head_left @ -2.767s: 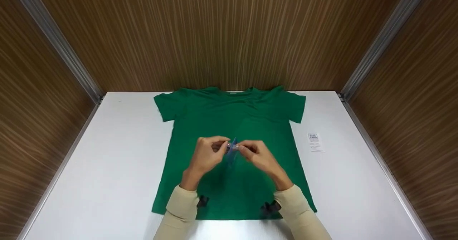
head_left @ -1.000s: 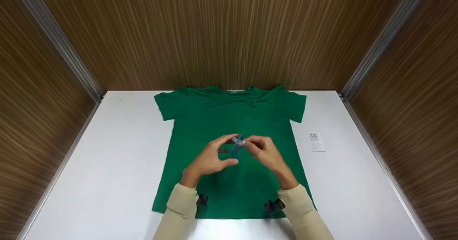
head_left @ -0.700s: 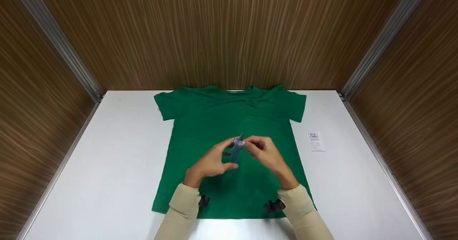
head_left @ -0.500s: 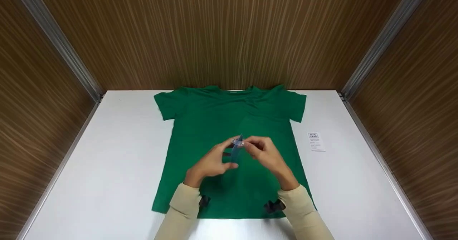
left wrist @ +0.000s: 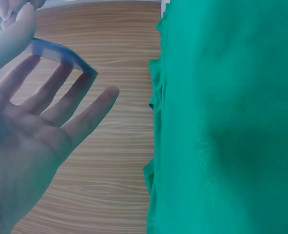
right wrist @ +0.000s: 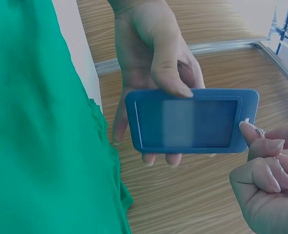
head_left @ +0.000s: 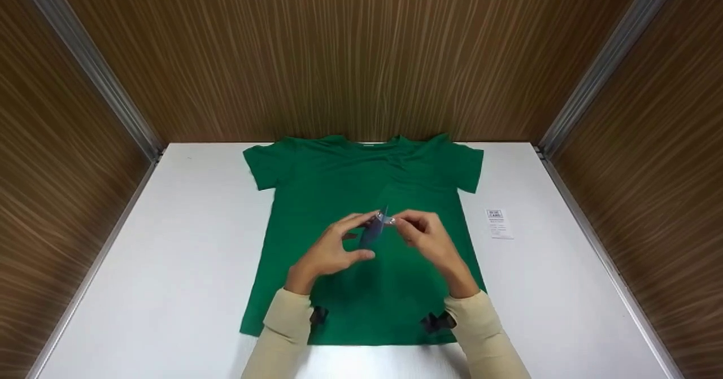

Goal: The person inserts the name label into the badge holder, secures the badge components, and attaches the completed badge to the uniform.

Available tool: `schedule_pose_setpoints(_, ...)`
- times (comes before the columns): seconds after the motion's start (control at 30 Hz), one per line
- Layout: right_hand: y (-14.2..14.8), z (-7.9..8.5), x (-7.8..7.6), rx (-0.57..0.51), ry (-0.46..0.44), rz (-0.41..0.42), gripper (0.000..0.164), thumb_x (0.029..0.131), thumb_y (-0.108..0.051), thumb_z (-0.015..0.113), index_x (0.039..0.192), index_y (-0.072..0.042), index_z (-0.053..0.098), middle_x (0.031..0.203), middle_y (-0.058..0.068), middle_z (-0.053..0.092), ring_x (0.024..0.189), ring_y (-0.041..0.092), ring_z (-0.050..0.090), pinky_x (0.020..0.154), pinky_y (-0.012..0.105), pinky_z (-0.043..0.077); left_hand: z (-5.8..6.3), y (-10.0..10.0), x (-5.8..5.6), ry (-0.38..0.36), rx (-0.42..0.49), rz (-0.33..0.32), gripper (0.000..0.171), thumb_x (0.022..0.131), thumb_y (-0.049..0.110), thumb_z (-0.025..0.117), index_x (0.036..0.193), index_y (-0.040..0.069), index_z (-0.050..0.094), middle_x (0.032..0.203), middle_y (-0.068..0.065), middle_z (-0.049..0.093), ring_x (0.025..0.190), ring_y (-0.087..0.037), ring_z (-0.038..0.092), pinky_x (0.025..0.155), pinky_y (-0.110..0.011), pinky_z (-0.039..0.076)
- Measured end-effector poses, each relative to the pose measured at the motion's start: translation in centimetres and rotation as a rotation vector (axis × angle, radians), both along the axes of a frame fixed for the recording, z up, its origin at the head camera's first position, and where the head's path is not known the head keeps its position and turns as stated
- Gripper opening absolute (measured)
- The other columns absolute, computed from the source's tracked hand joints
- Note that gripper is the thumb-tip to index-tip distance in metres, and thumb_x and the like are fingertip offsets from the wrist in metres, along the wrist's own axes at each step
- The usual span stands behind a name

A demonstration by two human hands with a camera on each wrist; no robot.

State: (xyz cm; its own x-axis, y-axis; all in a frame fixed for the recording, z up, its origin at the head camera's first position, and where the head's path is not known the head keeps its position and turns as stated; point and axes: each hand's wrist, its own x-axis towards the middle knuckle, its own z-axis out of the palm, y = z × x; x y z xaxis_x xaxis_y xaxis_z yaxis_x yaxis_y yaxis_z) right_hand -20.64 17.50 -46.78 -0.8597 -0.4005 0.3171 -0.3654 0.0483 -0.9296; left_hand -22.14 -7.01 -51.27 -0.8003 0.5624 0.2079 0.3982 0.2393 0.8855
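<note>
A blue card holder point(right wrist: 214, 122) with a see-through window is held upright above the green T-shirt point(head_left: 339, 190). My left hand point(head_left: 333, 252) grips it; in the right wrist view the thumb lies on its near long edge, with fingers behind. A short clear strap point(head_left: 387, 219) with shiny metal ends is at the holder's far end. My right hand point(head_left: 428, 238) pinches this strap between thumb and forefinger, its other fingers curled. The fingertips partly hide the metal end point(right wrist: 259, 130).
The T-shirt lies spread, neck at the back, on a white table point(head_left: 186, 243). A printed white card point(head_left: 499, 225) rests right of the shirt. Wood-patterned panels point(head_left: 361, 57) stand behind and at both sides.
Earlier both hands pinched near the strap; my left fingers have since spread along the holder. In the last half second, the right hand and strap have moved slightly right and away from me.
</note>
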Motion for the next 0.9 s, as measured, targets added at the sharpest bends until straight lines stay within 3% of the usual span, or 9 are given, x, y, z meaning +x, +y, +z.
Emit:
schedule_pose_setpoints(0.1, 0.31, 0.00, -0.13, 0.000, -0.003, -0.019, 0.028, 0.108, -0.006, 0.049, 0.108, 0.013, 0.070, 0.068, -0.002, 0.046, 0.054, 0.020, 0.038, 0.053, 0.021, 0.038, 0.06, -0.01, -0.05, 0.002, 0.014, 0.024, 0.069, 0.093, 0.032, 0.077, 0.155, 0.036, 0.047, 0.152, -0.005, 0.052, 0.139, -0.031, 0.052, 0.111, -0.059, 0.048)
schedule_pose_setpoints(0.2, 0.52, 0.06, -0.22, 0.009, -0.018, -0.039, 0.028, 0.108, -0.008, 0.050, 0.108, 0.010, 0.071, 0.069, -0.004, 0.048, 0.056, 0.013, 0.040, 0.054, 0.021, 0.039, 0.19, -0.06, -0.04, 0.014, 0.021, 0.057, 0.065, 0.093, 0.030, 0.079, 0.152, 0.034, 0.052, 0.150, -0.005, 0.054, 0.136, -0.032, 0.054, 0.107, -0.058, 0.051)
schedule_pose_setpoints(0.47, 0.83, 0.35, -0.28, 0.059, -0.050, -0.072, 0.028, 0.108, -0.009, 0.052, 0.108, 0.011, 0.071, 0.071, 0.000, 0.050, 0.059, 0.007, 0.045, 0.056, 0.019, 0.041, 0.42, -0.24, -0.02, 0.137, 0.024, 0.121, 0.059, 0.090, 0.027, 0.081, 0.145, 0.022, 0.061, 0.150, -0.010, 0.055, 0.132, -0.036, 0.059, 0.099, -0.054, 0.057)
schedule_pose_setpoints(0.9, 1.10, 0.52, -0.28, 0.116, -0.063, -0.018, 0.029, 0.108, -0.010, 0.050, 0.110, 0.008, 0.073, 0.067, -0.004, 0.048, 0.055, 0.002, 0.041, 0.052, 0.018, 0.036, 0.69, -0.74, -0.05, 0.194, 0.044, 0.142, 0.055, 0.087, 0.017, 0.084, 0.139, 0.017, 0.067, 0.150, -0.013, 0.056, 0.135, -0.043, 0.056, 0.097, -0.058, 0.057)
